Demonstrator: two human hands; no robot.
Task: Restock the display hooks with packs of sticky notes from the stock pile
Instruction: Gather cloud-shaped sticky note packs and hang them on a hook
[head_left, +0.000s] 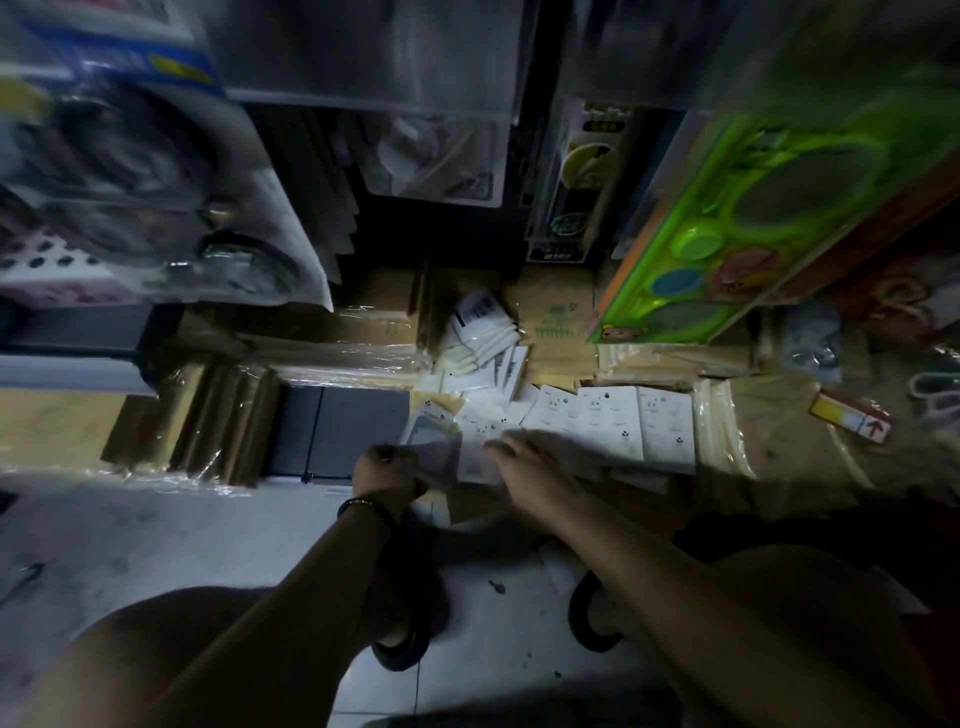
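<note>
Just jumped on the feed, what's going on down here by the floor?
A person is crouched in front of low shelving. The left hand grips a bluish pack of sticky notes. The right hand lies with its fingers stretched out on the stock pile of white packs. It looks like packs are being gathered, not yet hung. The picture is motion-blurred.

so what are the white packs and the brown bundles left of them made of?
White packs: matte printed card, apparently; any clear sleeve is lost in blur. Brown bundles: kraft paper or card under glossy clear film, going by glare streaks.
</note>
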